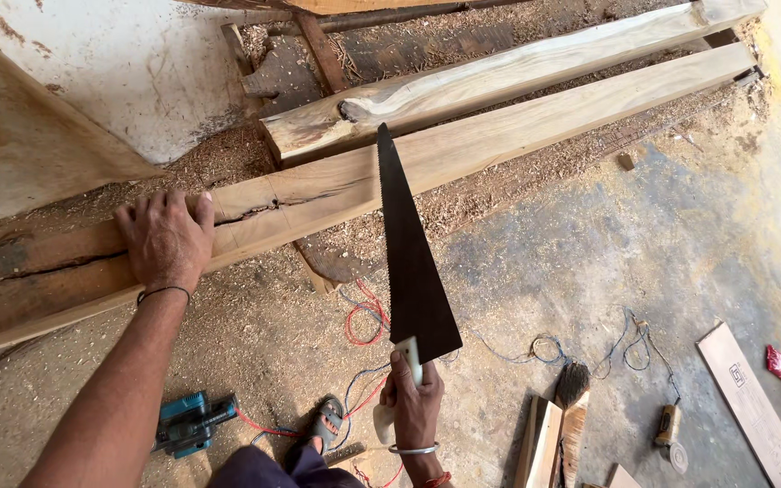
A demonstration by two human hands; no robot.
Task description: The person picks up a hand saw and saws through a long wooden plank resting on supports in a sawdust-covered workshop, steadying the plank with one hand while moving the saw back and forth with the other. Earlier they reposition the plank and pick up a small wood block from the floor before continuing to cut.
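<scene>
Left hand (166, 239): spread flat on the long plank (463, 149) — weight is best kept there.
Right hand (413, 402): grip closed on the handsaw (413, 262) handle — teeth are best laid square.

The dusty floor (589, 262) holds two long beams (499, 136) across the top, sawdust (228, 163) near them, wires (363, 316) in the middle, and a blue tool (187, 422) at lower left.

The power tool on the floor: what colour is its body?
Teal-blue power tool, black parts; head view.
</scene>
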